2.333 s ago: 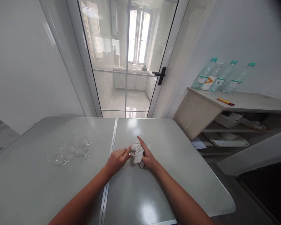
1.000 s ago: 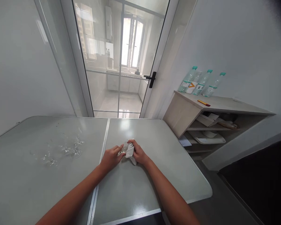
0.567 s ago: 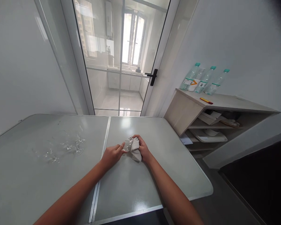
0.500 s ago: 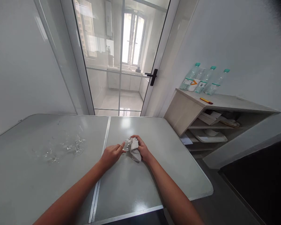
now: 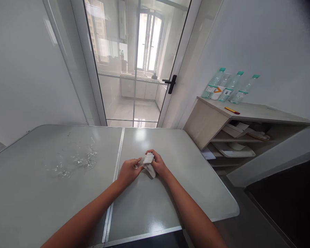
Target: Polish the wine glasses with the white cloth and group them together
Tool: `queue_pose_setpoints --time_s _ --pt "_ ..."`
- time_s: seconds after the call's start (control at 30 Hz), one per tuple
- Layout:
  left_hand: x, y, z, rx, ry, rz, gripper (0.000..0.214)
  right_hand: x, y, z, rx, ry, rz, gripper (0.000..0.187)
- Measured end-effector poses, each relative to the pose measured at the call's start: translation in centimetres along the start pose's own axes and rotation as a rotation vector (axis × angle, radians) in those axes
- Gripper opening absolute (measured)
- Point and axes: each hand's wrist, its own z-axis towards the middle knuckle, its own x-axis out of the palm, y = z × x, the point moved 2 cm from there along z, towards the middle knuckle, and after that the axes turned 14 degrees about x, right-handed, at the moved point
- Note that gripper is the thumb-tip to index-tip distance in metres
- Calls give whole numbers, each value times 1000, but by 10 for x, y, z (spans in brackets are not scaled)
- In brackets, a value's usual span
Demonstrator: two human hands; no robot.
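In the head view, my left hand (image 5: 129,171) has its fingers closed on a clear glass (image 5: 137,166), which shows only in part. My right hand (image 5: 159,164) grips a white cloth (image 5: 149,162) and presses it against the glass; the cloth's loose end hangs toward me. Both hands meet just above the right half of the grey table (image 5: 142,203). To the left, several clear stemmed glasses (image 5: 87,161) stand close together, their outlines hard to separate.
A metal seam (image 5: 117,155) divides the tabletop. Beyond the table is a glass door with a black handle (image 5: 172,84). On the right, a wooden shelf unit (image 5: 209,117) carries several plastic bottles (image 5: 226,89) and a yellow-orange object (image 5: 231,110).
My left hand has shifted its hold on the glass, its fingers now curled closer to the cloth. The cloth has turned and covers more of the glass. The view has swung slightly left.
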Motion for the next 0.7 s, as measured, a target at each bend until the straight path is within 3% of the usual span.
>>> queue_pose_setpoints --time_s 0.13,0.2,0.37,0.57,0.63,0.7 --pt "-4 7 3 -115 -30 -188 44 2 2 -3 -106 -19 -141 32" --pt "-5 14 1 -107 -29 -220 45 4 3 -5 -138 -21 -188 37" --pt "-2 20 -7 201 -29 144 37 8 0 -3 -117 -77 -62 32" --pt "-3 19 -8 432 48 459 34 8 -13 2 249 -95 425 40" --pt "-5 20 -8 455 80 478 35 10 -13 1 271 -60 408 47" --pt "-6 22 -9 439 105 470 35 11 -12 0 205 -15 268 56"
